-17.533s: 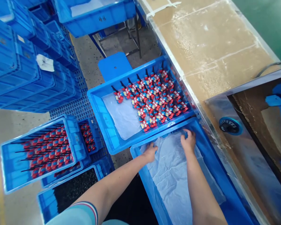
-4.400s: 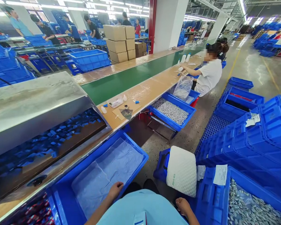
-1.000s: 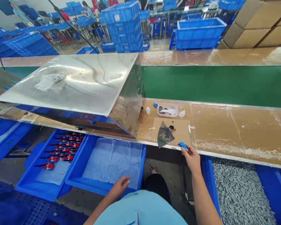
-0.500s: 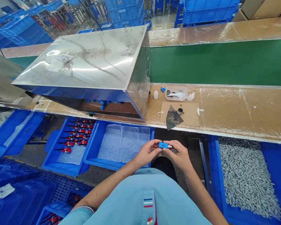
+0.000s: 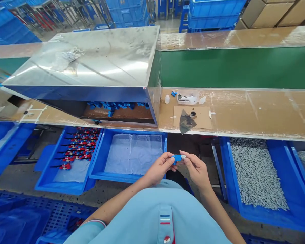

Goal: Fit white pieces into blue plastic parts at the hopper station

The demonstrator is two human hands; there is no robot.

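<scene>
A small blue plastic part (image 5: 177, 158) with a white tip (image 5: 183, 156) is held in front of my chest. My left hand (image 5: 159, 168) grips its blue body. My right hand (image 5: 196, 168) pinches near the white tip between thumb and fingers. The fingers hide part of the blue body. Below the hands, a blue crate lined with white sheeting (image 5: 101, 159) sits at left, and a blue crate of small grey-white parts (image 5: 226, 176) sits at right.
A wooden bench edge (image 5: 244, 134) runs ahead, holding a cardboard mat (image 5: 203, 117), a camouflage piece (image 5: 186, 122) and a small clear box (image 5: 187, 97). A steel hopper (image 5: 83, 61) holds blue parts. Beyond lies a green conveyor belt (image 5: 244, 67). A blue crate of red-and-blue assemblies (image 5: 77, 149) stands left.
Over the last second my left hand rose from beside the lined crate and joined my right on the blue part. Since then, my head has tilted slightly and the white tip shows more.
</scene>
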